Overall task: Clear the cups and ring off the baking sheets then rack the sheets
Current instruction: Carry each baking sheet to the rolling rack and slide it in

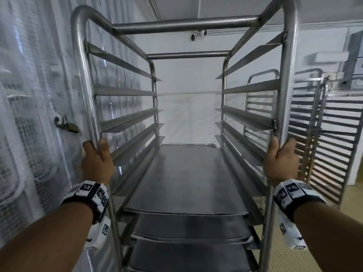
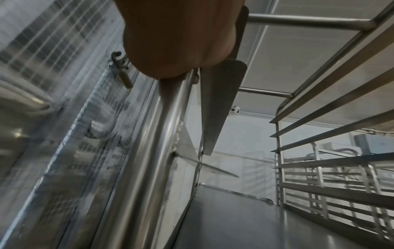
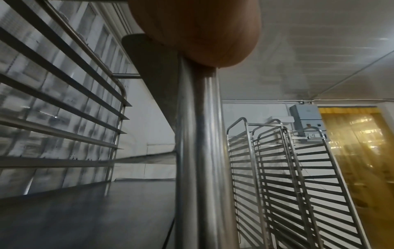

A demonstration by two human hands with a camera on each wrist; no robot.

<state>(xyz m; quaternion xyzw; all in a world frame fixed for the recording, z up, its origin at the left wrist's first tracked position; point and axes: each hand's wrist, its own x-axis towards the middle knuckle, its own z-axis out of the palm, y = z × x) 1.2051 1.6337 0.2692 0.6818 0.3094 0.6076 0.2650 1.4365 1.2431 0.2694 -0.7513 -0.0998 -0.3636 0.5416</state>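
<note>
- Presently, both hands grip the front uprights of the rack (image 1: 186, 24): the left hand (image 1: 96, 160) is curled round the left post (image 1: 86, 91), lower left of centre in the head view, thumb on the inner side; the right hand (image 1: 280, 161) is wrapped round the right post (image 1: 288, 75), lower right of centre.
- Sheets (image 1: 184, 177) already sit on the runners, stacked one level above another from mid-frame to the bottom edge; at least three are visible, all bare.
- No cups or ring appear in any view; the upper runners hold nothing.
- Judgement: clearing and racking look done or nearly so. The step in hand appears to be moving or steadying the loaded rack.
- A mesh screen with a latch (image 1: 62, 122) stands just beside the rack at frame left; more racks (image 1: 322, 134) stand at right.
- The next move calls for an even push on both posts, steering between these, so that the sheets do not slide off their runners.
</note>
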